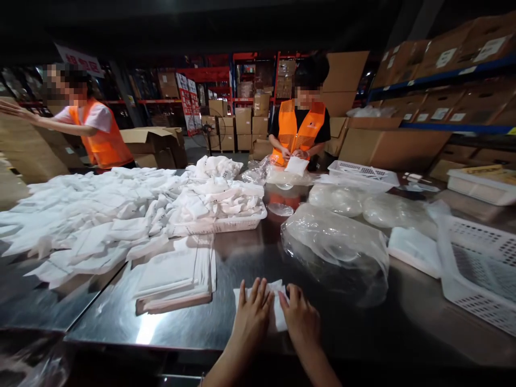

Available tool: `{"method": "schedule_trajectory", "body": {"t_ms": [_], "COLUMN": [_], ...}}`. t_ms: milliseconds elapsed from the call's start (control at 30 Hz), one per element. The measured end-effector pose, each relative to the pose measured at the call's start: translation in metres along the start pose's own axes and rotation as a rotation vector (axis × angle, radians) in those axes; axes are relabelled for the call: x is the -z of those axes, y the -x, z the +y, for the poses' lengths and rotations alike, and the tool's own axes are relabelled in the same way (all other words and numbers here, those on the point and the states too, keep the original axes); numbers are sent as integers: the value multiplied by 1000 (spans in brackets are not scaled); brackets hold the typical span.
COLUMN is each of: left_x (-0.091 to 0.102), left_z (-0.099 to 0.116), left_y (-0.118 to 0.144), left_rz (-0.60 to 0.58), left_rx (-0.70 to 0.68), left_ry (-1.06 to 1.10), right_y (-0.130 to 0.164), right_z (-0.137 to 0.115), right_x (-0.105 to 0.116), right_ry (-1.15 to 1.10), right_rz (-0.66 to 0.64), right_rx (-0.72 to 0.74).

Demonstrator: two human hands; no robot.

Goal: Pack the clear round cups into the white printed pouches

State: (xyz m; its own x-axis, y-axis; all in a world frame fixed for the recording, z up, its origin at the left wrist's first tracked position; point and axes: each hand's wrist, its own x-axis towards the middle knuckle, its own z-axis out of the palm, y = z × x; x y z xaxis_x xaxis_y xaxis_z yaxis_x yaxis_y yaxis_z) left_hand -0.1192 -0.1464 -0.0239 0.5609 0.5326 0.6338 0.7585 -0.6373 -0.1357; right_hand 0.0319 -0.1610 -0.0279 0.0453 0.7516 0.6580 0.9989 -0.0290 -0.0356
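A small white packet (279,312) lies on the metal table near its front edge, between my two hands. My left hand (252,317) rests flat over its left part, fingers stretched out. With bent fingers and thumb, my right hand (301,320) grips the packet's right edge, covering that side. To the left is a stack of flat white bags (177,271). Behind it, a white plastic basket (226,226) is heaped with filled white packets. A crumpled clear plastic bag (334,247) lies ahead and right of my hands.
Loose white packets (92,209) form a big pile at left. An open-mesh white basket (475,269) stands at right beside a white packet stack (415,250). Across the table a person in an orange vest (300,129) handles a white packet; another person (97,129) stands at left.
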Motion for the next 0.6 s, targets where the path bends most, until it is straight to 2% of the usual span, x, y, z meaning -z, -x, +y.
{"method": "schedule_trajectory", "body": {"t_ms": [100,133,167,200,267,367,433,467,533,567,600], "left_x": [-11,-14,-17,-20,-26,-26,-16,-8,12,22,33], "left_z": [-1,-1,-2,-3,-5,-9,-8,-6,0,2,2], "left_y": [5,9,14,19,27,29,25,24,24,26,28], "left_rz": [-48,-68,-85,-93,-78,36,112,111,-8,-128,-258], "left_rx": [3,11,40,100,332,872,1202,1340,1500,1504,1466], "left_ry": [49,91,145,208,376,789,1173,1388,1827,2029,2191], "right_y": [-3,-3,-3,-3,-2,-4,-4,-4,-2,-1,-2], "right_z": [-10,-11,-11,-10,-4,1,-4,-9,-20,-23,-23], "right_x": [-4,-9,-15,-22,-32,-29,-15,-6,9,14,18], "right_ry": [-107,-181,-254,-326,-496,-922,-1287,-1465,-1766,-1857,-1881], "right_rz": [30,-16,-86,-168,-347,-518,-590,-648,-841,-936,-976], "right_rx": [249,308,303,229,-26,-359,-529,-603,-670,-663,-652]}}
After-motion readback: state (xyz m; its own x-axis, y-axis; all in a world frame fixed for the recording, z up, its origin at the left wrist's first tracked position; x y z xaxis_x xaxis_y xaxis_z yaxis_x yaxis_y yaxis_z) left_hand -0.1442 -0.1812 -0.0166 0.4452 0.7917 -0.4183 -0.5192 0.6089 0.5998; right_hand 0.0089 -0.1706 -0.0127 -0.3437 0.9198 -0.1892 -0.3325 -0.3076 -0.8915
